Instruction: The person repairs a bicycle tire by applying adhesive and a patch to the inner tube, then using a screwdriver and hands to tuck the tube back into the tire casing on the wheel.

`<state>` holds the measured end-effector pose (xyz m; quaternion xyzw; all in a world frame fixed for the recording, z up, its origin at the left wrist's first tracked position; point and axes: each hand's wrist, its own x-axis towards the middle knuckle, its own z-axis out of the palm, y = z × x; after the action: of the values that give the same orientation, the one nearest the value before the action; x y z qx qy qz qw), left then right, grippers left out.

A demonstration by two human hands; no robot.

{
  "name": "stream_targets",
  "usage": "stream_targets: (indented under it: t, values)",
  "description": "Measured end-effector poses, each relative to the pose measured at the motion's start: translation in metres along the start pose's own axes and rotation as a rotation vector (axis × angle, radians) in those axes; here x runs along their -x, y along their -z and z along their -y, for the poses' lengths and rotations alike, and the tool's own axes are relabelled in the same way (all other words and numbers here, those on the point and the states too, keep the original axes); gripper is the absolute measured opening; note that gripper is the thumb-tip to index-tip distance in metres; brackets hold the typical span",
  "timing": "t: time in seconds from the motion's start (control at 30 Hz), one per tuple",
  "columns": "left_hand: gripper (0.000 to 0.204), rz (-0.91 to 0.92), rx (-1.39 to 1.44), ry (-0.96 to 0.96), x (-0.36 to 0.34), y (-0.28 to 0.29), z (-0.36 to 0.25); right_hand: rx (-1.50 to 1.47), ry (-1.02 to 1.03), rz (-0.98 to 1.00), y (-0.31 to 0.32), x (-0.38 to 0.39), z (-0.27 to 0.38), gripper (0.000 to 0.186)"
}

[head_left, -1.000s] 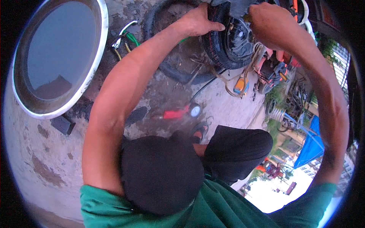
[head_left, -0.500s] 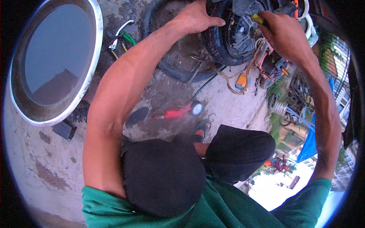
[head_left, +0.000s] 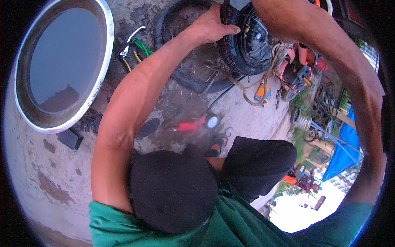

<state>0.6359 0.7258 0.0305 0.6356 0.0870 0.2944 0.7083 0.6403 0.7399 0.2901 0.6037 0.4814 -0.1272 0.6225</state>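
Observation:
My left hand (head_left: 212,24) grips the black tyre (head_left: 230,55) of a wheel, thumb lying on its sidewall. The wheel has a dark hub (head_left: 257,39) and sits beside orange vehicle parts (head_left: 304,55) with a coiled spring (head_left: 279,57). My right hand (head_left: 271,12) is at the top of the wheel; its fingers are hidden at the picture's edge, so what it holds does not show. Behind the wheel, a larger black tyre or tube (head_left: 183,78) lies on the wet ground.
A metal-rimmed basin of water (head_left: 61,61) stands left, near pliers (head_left: 125,49) and a black block (head_left: 70,140). A red inflator gun with gauge (head_left: 189,125), its hose and an orange-yellow object (head_left: 261,94) lie on concrete. A blue tarp (head_left: 341,152) and distant person (head_left: 304,183) are right.
My right hand has moved up and left over the wheel from where it held a yellow-handled tool, which is now hidden. My left hand stays on the tyre, shifted slightly.

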Motion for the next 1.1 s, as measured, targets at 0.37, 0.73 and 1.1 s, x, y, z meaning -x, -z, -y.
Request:
stream_targets:
  t: [0.37, 0.73, 1.1]
  values:
    - [0.103, -0.258, 0.111, 0.194, 0.031, -0.028, 0.04, -0.055, -0.027, -0.197, 0.009, 0.002, 0.008, 0.024]
    - [0.095, -0.288, 0.019, 0.145, 0.0, -0.042, 0.03, 0.126, -0.268, -0.102, 0.009, -0.008, -0.013, 0.019]
    - [0.091, -0.236, 0.035, 0.114, -0.002, -0.027, 0.03, -0.679, -0.136, -0.987, -0.217, -0.012, -0.062, 0.037]
